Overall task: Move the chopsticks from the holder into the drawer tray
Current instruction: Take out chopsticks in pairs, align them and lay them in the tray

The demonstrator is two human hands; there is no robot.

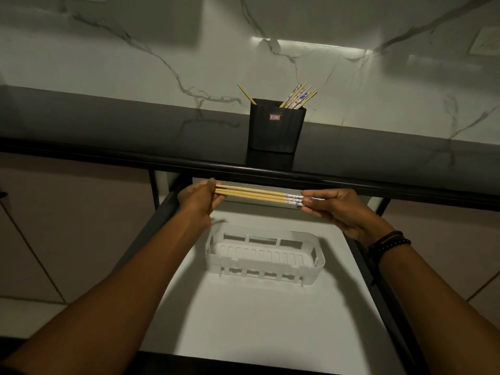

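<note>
A bundle of several wooden chopsticks [257, 195] with blue-patterned ends lies level between both hands, above the open drawer. My left hand [198, 199] pinches the plain tips. My right hand [338, 209] grips the patterned ends. Below them a white slotted tray [316, 266] sits empty in the drawer. On the dark counter behind stands a black holder [276, 129] with several more chopsticks [297, 97] leaning to its right and one stick at its left.
The pulled-out drawer has a pale floor [257, 315] and dark side rails [378, 293]. The counter's dark front edge [351, 180] runs just above the hands. A marble wall rises behind the holder. Cabinet fronts flank the drawer.
</note>
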